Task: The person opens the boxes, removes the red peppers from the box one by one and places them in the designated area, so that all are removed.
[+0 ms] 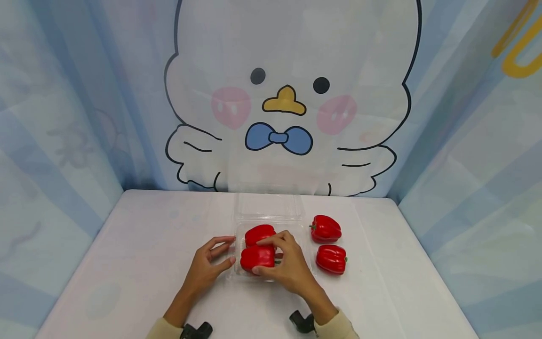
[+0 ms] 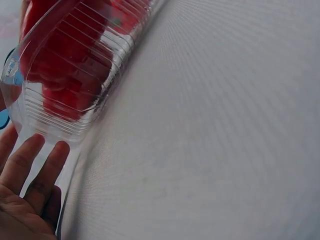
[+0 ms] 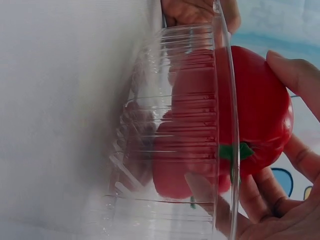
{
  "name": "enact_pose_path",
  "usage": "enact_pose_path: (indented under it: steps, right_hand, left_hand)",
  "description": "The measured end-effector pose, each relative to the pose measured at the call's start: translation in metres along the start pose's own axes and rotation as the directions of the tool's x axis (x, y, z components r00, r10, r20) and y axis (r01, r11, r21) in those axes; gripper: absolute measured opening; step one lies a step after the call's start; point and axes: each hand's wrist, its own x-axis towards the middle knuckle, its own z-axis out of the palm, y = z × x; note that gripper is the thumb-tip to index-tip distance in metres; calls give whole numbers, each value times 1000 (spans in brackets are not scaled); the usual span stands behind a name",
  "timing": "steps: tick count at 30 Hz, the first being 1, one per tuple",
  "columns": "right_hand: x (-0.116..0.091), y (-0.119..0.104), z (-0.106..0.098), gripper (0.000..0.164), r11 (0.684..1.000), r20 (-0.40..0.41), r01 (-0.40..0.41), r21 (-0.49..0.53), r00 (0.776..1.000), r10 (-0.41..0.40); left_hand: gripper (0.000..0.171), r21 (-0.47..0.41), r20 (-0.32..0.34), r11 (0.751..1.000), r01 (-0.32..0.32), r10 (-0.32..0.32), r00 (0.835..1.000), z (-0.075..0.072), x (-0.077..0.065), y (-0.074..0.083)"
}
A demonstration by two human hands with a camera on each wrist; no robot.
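Observation:
A clear plastic clamshell container (image 1: 269,218) lies with its lid folded back, away from me. Inside it are two red bell peppers, the far one (image 1: 256,233) and the near one (image 1: 257,258). My right hand (image 1: 293,264) grips the near pepper by its stem side, thumb in front and fingers behind. In the right wrist view this pepper (image 3: 260,105) stands partly above the container's rim, its green stem facing the camera. At the container's left side is my left hand (image 1: 206,264), fingers extended, with fingertips (image 2: 35,141) at the clear wall.
Two more red bell peppers lie on the white table (image 1: 148,245) to the right of the container, one farther back (image 1: 326,229) and one nearer (image 1: 331,259). A curtain with a cartoon bird (image 1: 292,47) hangs behind the table.

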Motion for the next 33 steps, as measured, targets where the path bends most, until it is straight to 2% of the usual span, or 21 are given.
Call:
enact_pose_path:
  steps: [11, 33]
  right_hand:
    - [-2, -6, -10, 55, 1000, -20, 26, 16, 999, -26]
    - [-4, -9, -39, 58, 999, -124, 24, 21, 992, -22]
  left_hand:
    - [51, -5, -3, 1000, 21, -21, 1000, 0, 0, 1]
    - [52, -9, 5, 999, 39, -39, 999, 0, 0, 1]
